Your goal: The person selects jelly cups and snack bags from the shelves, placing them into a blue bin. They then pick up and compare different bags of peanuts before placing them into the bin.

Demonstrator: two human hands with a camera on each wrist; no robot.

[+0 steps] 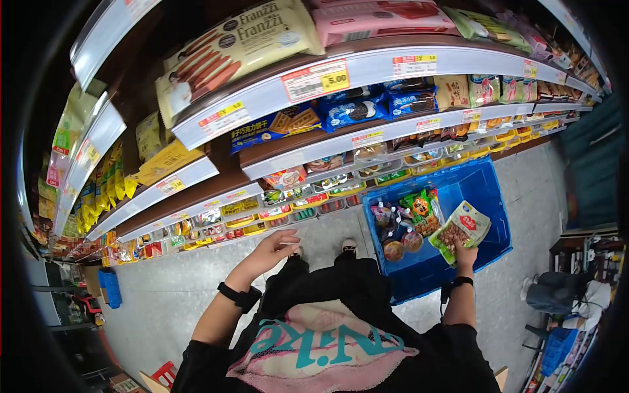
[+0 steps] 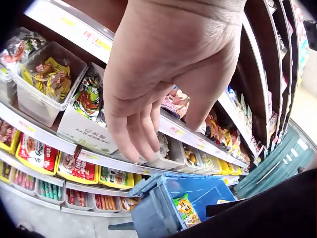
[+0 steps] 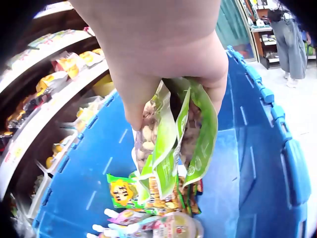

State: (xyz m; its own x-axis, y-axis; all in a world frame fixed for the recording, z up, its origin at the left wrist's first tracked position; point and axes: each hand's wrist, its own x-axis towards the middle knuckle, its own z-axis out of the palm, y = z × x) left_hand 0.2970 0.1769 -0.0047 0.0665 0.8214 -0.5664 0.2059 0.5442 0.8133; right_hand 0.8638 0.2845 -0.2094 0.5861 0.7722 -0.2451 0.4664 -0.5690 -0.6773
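In the head view my right hand [image 1: 464, 254] grips green-edged bags of nuts [image 1: 470, 223] above the blue crate [image 1: 490, 185]. The right wrist view shows two such bags [image 3: 198, 144] side by side, their tops pinched between thumb and fingers. Beneath them in the crate lie green and orange snack packets [image 3: 121, 191], several capped pouches [image 1: 380, 213] and round tubs [image 1: 413, 241]. My left hand [image 1: 267, 254], holding nothing, hovers before the lower shelves with its fingers loosely bent. In the left wrist view those fingers [image 2: 131, 136] hang down in front of a shelf edge.
Tall shelves of packaged snacks [image 1: 242, 59] curve across the front and left. Low bins [image 1: 249, 219] line the bottom row, close to the crate. A person in jeans [image 3: 290, 39] stands beyond the crate at the right. Grey tile floor [image 1: 164, 295] lies around my feet.
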